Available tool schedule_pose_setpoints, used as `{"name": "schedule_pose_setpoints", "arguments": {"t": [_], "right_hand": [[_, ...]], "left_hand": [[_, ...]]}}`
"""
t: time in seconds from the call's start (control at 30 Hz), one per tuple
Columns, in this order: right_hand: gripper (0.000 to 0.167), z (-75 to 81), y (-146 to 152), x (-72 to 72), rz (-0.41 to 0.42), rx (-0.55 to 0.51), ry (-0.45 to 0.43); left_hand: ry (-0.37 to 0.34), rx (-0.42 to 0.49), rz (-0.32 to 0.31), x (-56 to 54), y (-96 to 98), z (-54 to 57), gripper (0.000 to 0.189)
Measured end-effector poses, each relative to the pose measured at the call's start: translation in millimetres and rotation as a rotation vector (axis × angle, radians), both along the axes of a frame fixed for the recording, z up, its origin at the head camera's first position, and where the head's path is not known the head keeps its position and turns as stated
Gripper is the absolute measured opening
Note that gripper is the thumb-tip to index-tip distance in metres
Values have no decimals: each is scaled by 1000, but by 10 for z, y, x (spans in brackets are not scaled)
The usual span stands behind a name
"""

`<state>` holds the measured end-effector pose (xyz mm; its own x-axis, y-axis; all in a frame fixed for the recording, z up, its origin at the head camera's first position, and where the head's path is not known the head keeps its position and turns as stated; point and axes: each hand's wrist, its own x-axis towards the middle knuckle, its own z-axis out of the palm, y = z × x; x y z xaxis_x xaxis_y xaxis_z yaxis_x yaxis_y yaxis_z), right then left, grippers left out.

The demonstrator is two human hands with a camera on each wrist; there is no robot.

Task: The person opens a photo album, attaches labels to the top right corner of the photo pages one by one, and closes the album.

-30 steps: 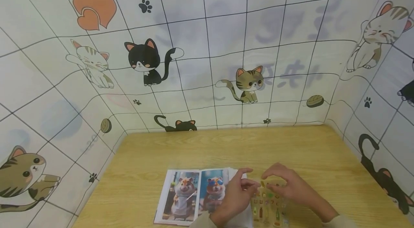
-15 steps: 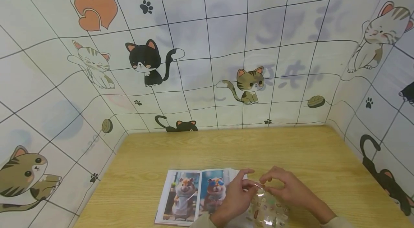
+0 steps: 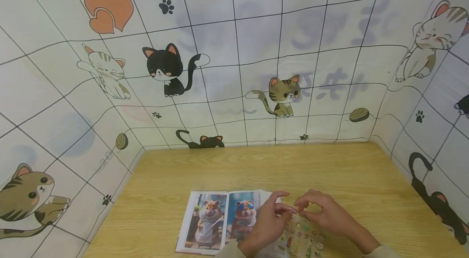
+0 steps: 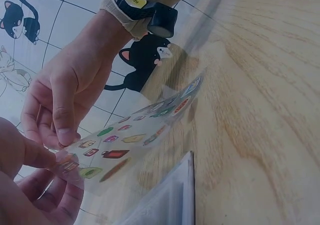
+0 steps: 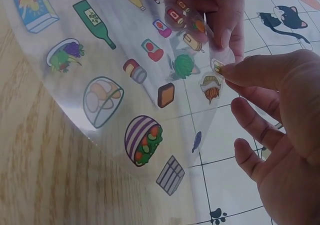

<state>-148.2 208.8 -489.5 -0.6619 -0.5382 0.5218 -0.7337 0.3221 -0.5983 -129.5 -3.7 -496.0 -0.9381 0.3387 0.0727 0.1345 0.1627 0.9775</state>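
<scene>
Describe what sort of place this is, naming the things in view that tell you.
Probably a small craft or hobby desk in a screened-off booth: a light wooden tabletop, a white tiled-pattern backdrop with cartoon cats around it, an open booklet of hamster pictures, and a clear sticker sheet held in both hands.

No legible text on the sticker sheet (image 5: 125, 80), the booklet (image 3: 216, 221) or the wall covering (image 3: 234, 46).

Light wooden table (image 3: 329, 168), cat-print walls on three sides. Open booklet (image 3: 220, 221) with two hamster pictures lies flat on it near the front edge, left of centre.
</scene>
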Motion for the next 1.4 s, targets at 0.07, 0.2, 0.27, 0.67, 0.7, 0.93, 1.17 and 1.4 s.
{"name": "schedule_pose_setpoints", "arguments": {"t": [0.07,0.2,0.27,0.67,0.7,0.93,1.17,1.4], "right_hand": [[37,-1,2,2,5,2,-8],[35,-21,7,-3,5,6,-9],[35,-38,11,-9,3,8,-6],[35,-45,31,-13,44,1,-36],[34,-40,30,-11,45,2,-36],[32,-24,25,-7,46,12,-41],[26,-42,52,2,65,17,-76],[26,-22,52,14,62,21,-83]], "left_hand": [[-11,8,2,-2,1,-1,43],[-23,15,-1,-6,0,1,43],[-25,16,-2,-8,0,4,43],[-55,48,-3,-13,3,4,44],[-55,47,-5,-15,2,2,44],[-74,60,-5,-20,1,-1,45],[-94,61,-4,-17,0,-41,46],[-82,51,5,-23,14,-52,45]]}}
